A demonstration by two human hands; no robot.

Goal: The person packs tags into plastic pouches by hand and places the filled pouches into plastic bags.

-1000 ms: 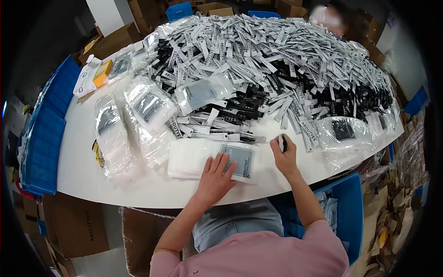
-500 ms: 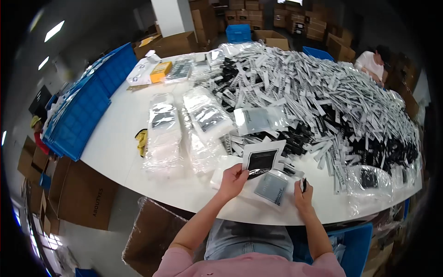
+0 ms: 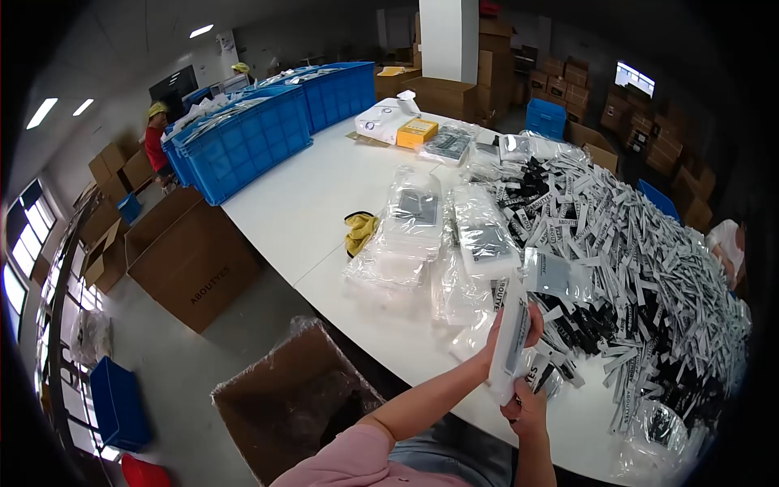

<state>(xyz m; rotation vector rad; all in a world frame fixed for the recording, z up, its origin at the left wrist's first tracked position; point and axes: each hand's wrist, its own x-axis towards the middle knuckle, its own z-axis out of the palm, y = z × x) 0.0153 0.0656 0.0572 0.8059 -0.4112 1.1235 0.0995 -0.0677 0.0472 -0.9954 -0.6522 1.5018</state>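
Two hands (image 3: 529, 411) on one white packet (image 3: 510, 341); one yellow box (image 3: 416, 133) beyond.

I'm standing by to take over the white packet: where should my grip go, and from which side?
Probably the upper end of the white packet, from the table's side, opposite the person's arms. It is held steeply tilted, with the left hand around its middle and the right hand by its lower end, leaving the top free.

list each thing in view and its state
pouch: held up, tilted
left hand: gripping pouch
right hand: curled at pouch's lower end
packets: heaped
big blue bins: filled
printed carton: open
lined carton: open
yellow bundle: crumpled
ceiling lights: lit
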